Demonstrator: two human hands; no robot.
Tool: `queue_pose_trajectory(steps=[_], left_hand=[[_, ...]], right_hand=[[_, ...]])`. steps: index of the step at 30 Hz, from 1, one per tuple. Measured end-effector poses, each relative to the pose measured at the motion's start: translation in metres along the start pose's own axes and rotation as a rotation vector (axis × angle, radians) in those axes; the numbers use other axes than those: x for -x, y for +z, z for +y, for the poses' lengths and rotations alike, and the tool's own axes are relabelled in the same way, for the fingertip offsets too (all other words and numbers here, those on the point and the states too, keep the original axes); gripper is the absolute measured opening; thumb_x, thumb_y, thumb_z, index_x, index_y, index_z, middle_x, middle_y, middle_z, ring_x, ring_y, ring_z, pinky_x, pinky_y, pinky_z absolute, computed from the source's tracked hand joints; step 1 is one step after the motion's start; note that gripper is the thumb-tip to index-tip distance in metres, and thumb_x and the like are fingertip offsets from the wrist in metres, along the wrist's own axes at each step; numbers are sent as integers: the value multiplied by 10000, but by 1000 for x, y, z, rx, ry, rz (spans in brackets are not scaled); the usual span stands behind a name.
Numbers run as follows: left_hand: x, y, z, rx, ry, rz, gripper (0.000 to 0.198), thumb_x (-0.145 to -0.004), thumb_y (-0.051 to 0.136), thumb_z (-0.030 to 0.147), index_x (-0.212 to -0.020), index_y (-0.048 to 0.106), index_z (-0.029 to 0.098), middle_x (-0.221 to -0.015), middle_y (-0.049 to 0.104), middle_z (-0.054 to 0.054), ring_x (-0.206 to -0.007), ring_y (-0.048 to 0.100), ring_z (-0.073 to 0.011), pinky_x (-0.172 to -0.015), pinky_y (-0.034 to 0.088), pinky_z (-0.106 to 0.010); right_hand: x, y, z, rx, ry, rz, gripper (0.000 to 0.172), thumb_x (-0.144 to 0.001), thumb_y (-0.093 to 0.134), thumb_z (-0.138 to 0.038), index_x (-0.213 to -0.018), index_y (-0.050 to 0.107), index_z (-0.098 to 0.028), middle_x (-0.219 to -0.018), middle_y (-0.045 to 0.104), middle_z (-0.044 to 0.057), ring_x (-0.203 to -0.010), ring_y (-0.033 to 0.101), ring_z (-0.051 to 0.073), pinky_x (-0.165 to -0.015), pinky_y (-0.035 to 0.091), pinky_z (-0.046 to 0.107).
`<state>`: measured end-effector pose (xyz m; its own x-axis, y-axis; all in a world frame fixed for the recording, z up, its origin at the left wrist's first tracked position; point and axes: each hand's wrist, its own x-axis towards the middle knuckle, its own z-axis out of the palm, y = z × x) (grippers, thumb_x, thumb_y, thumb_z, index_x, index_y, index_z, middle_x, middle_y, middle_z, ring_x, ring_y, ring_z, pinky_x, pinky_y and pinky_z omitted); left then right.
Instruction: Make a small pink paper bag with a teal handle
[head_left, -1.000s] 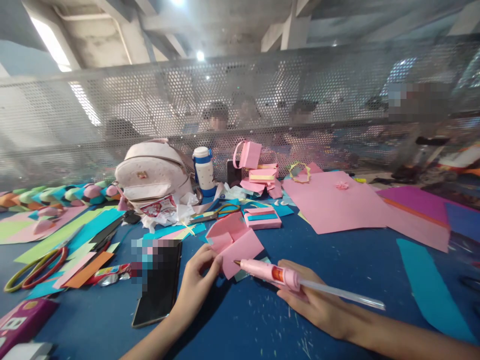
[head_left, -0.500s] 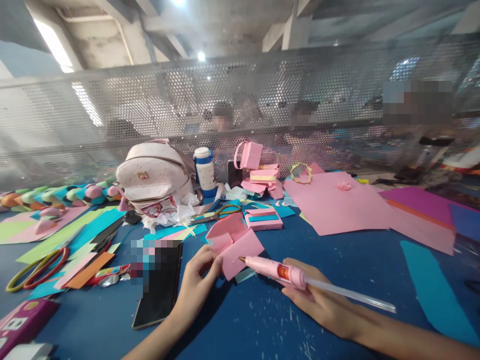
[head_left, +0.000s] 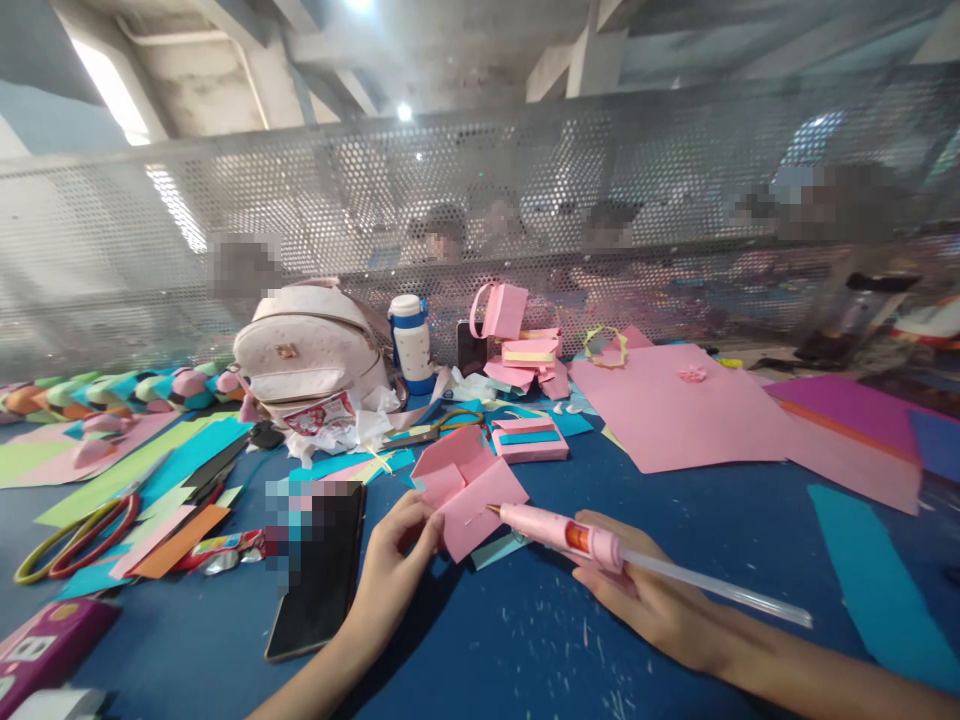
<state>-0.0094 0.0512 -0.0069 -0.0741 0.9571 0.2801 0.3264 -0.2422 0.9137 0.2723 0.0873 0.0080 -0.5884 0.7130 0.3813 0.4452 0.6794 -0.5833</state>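
My left hand (head_left: pixel 390 570) pinches the near left edge of a folded pink paper piece (head_left: pixel 465 485) lying on the blue table (head_left: pixel 510 650). My right hand (head_left: pixel 645 590) grips a pink hot glue gun (head_left: pixel 562 532) with a clear glue stick sticking out behind it. The gun's nozzle touches the lower flap of the pink paper. A teal paper scrap (head_left: pixel 499 548) lies under the paper, just below the nozzle.
A dark phone (head_left: pixel 319 570) lies left of my left hand. Scissors (head_left: pixel 67 530), coloured paper strips, a pale backpack (head_left: pixel 307 345), a bottle (head_left: pixel 411 340), small pink boxes (head_left: pixel 529 440) and large pink sheets (head_left: pixel 675 410) lie behind. A perforated metal screen, with people beyond it, closes the far side.
The glue gun has shifted slightly right and up along the pink paper's lower flap. My left hand keeps its pinch on the paper's edge.
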Motion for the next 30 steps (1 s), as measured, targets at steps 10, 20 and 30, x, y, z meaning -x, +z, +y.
queue_pose_trajectory(steps=[10,20,30], left_hand=[[1,-2,-1,-16,-3,20,417,-916,510,432,-594,524,168,-692,514,-12,-664,495,-137,-626,369,-240],[0,-3,-1,-12,-16,19,421,-913,507,440,-593,531,168,-690,512,-12,-665,489,-140,-632,363,-242],[-1,-3,-1,-3,-44,27,432,-913,497,460,-594,528,170,-678,494,-6,-657,468,-140,-631,352,-247]], right_hand=[[-5,-4,4,27,-8,21,140,-916,504,-291,-942,607,-199,-792,636,36,-661,600,172,-579,527,269],[4,1,25,59,7,38,158,-904,525,-267,-1028,606,-214,-914,663,61,-756,642,200,-580,533,273],[-2,-1,19,58,17,84,148,-910,506,-303,-929,619,-210,-849,663,58,-704,636,203,-540,515,280]])
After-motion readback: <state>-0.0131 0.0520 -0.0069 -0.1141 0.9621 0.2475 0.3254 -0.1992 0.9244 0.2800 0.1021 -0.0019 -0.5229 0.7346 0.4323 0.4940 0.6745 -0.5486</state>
